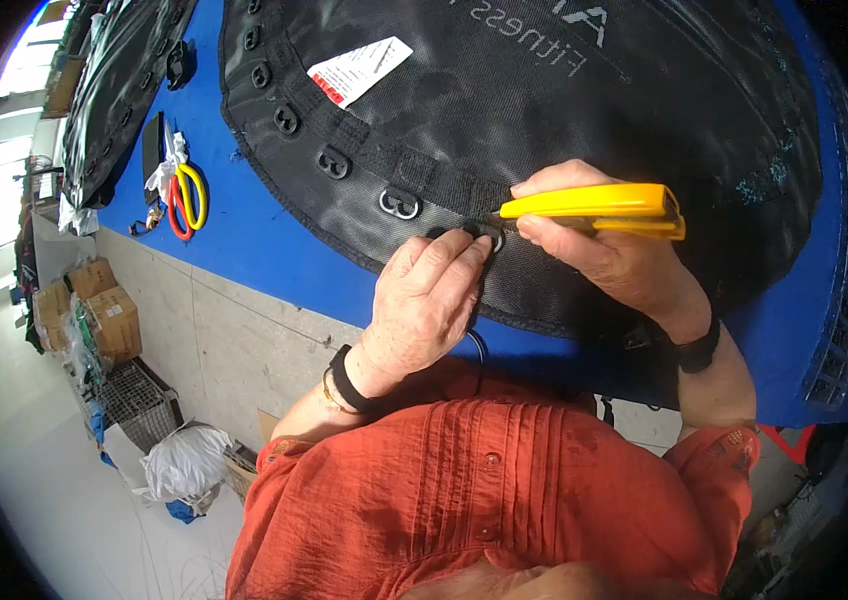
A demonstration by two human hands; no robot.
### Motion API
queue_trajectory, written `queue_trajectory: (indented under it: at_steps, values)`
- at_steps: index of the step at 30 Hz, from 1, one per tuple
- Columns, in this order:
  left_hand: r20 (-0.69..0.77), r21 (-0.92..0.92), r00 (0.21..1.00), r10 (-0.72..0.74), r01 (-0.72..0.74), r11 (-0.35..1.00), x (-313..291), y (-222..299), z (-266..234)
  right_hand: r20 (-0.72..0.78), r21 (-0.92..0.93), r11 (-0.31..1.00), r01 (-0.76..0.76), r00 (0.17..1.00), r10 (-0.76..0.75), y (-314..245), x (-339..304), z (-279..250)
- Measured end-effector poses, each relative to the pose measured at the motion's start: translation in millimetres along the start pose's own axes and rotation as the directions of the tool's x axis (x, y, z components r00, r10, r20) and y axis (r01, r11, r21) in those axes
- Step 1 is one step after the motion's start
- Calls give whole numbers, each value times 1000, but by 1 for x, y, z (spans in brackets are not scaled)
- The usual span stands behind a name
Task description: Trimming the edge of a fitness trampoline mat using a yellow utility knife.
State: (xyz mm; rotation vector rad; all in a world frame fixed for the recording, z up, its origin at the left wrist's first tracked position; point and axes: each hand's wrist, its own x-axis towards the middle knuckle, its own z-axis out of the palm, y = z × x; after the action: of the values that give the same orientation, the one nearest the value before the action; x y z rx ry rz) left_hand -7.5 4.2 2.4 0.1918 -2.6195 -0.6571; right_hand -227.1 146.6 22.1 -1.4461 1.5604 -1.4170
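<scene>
A rounded black mesh mat (584,120) is spread out in front of me, with a row of webbing tabs and black rings (333,163) along its near left edge. My left hand (431,285) is closed, its fingertips pinching the edge webbing and a ring. In my right hand (604,240) is a yellow utility knife (594,202), held with the thumb and fingers close to its front end. The tip of the knife is right beside my left fingertips, at the webbing. My fingers partly hide the ring there.
Beneath the mat is a blue table (234,225). Scissors (187,200) with red and yellow handles lie to the left. A white label (362,70) is on the mat, and another black mat (119,90) lies at far left. Cardboard boxes (104,315) and a wire crate (142,402) stand on the floor.
</scene>
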Motion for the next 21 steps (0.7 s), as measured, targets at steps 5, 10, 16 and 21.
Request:
queue_trajectory:
  at_steps: [5,10,16,21]
  values:
    - [-3,-5,1000,3,-3,1000,1,1,0,-4,-49,998,50,999,-50,3,0,0]
    - [-1,2,1000,-6,6,1000,0,1,1,9,-80,997,2,1000,-1,-3,2,-1]
    - [2,-10,1000,-19,19,1000,-1,1,0,28,-163,983,78,997,-74,-1,3,-5]
    - [7,-4,1000,-10,10,1000,0,1,-1,40,-239,966,99,995,-92,-2,1,-7]
